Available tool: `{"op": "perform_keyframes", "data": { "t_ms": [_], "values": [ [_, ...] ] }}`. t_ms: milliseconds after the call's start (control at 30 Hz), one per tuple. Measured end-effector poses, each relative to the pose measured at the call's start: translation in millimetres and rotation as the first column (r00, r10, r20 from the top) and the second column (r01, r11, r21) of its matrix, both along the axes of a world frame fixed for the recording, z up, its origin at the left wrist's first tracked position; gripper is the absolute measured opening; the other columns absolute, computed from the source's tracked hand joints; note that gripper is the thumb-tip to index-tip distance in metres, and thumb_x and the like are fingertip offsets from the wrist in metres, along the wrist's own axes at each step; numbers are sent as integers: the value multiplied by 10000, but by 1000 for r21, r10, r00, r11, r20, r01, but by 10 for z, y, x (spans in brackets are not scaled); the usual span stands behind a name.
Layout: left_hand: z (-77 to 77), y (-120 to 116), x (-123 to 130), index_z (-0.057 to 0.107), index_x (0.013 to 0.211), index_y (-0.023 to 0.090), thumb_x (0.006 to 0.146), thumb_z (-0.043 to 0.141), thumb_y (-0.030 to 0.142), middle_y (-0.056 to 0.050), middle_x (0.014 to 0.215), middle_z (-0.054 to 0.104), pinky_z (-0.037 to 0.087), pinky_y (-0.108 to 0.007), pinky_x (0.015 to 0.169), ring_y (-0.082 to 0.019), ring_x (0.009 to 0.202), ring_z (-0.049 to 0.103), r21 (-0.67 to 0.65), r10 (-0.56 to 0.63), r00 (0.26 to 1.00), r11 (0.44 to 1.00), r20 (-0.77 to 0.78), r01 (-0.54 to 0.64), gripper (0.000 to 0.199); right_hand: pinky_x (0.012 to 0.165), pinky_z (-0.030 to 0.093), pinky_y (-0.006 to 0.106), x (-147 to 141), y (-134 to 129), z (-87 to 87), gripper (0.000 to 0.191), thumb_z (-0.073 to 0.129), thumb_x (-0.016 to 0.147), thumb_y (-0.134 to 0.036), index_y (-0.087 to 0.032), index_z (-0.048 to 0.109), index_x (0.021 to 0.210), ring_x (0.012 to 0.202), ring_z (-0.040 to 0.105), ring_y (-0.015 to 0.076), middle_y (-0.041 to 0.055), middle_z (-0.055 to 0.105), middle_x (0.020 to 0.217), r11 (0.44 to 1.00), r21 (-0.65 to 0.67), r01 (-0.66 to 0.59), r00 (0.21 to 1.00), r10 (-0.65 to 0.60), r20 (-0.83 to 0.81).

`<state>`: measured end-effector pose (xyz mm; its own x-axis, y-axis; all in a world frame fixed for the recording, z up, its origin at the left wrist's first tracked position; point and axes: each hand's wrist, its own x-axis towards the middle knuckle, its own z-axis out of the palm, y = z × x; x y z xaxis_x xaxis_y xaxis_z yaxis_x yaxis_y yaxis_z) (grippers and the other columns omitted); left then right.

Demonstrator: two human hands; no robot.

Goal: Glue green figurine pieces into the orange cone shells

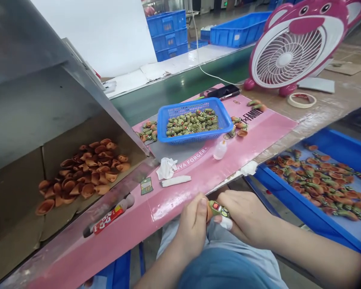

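Note:
Above my lap, close to the pink mat's front edge, both hands are closed on one small figurine, green with a red patch and an orange end. My left hand grips the orange end, fingers curled round it. My right hand, a white wrap on one finger, pinches the green end. Much of the figurine is hidden by the fingers. Beyond them, a blue basket holds many green pieces. Loose green-and-orange pieces lie at its right side, others at its left.
Orange hollow pieces are heaped in the box at left, near a red-labelled tube. A small bottle, crumpled tissue and tape roll lie about. A pink fan stands behind; a blue tray of figurines sits right.

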<state>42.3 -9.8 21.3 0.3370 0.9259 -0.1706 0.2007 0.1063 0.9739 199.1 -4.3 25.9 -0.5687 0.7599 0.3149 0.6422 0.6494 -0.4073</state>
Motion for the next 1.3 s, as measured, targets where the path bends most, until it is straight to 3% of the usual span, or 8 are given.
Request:
{"op": "perform_keyframes", "data": {
  "t_ms": [133, 333, 433, 667, 933, 1300],
  "values": [
    [-19, 19, -8, 377, 650, 173, 903, 222, 379, 23, 603, 372, 281, -248, 571, -114, 576, 349, -1, -47, 998, 999, 48, 47, 362, 513, 263, 249, 42, 18, -24, 287, 246, 877, -351, -181, 386, 693, 535, 389, 127, 2, 472, 605, 1000, -30, -1, 1000, 1, 5],
    [-97, -27, 83, 370, 678, 181, 904, 183, 393, 25, 612, 372, 284, -249, 573, -114, 575, 352, 45, 42, 999, 998, 33, -43, 361, 502, 264, 247, 18, -10, -54, 289, 244, 876, -331, -176, 392, 682, 518, 396, 122, 11, 470, 591, 999, -46, 23, 999, -25, -43],
    [-123, -32, 97, 369, 681, 183, 903, 189, 397, 25, 612, 372, 285, -246, 570, -113, 578, 354, 58, 33, 999, 998, 30, -34, 357, 505, 270, 249, 17, -16, -67, 303, 236, 878, -338, -174, 398, 680, 521, 402, 124, 17, 477, 598, 997, -68, 31, 998, -34, -43],
    [-150, -36, 115, 361, 642, 180, 905, 191, 387, 29, 585, 346, 289, -234, 553, -107, 554, 335, 34, 85, 988, 995, 133, -90, 375, 527, 272, 259, 21, -3, -85, 356, 213, 881, -381, -171, 437, 702, 550, 409, 139, 26, 487, 622, 998, -54, 10, 1000, -11, -17],
    [-133, -23, 102, 381, 664, 182, 899, 182, 404, 26, 591, 376, 291, -244, 559, -115, 565, 367, 65, 75, 996, 995, -56, -72, 380, 521, 267, 260, 6, -30, -107, 360, 193, 885, -367, -171, 412, 677, 536, 405, 134, 30, 485, 601, 999, 13, 32, 999, -32, 16],
    [-161, -119, 53, 375, 648, 189, 883, 205, 435, 27, 557, 380, 291, -250, 525, -126, 528, 369, 48, 66, 995, 997, -73, -63, 380, 489, 244, 276, -57, -122, -171, 410, 158, 875, -441, -182, 407, 678, 489, 368, 136, 3, 465, 556, 991, 112, 78, 997, -81, 21]
  ]
}}
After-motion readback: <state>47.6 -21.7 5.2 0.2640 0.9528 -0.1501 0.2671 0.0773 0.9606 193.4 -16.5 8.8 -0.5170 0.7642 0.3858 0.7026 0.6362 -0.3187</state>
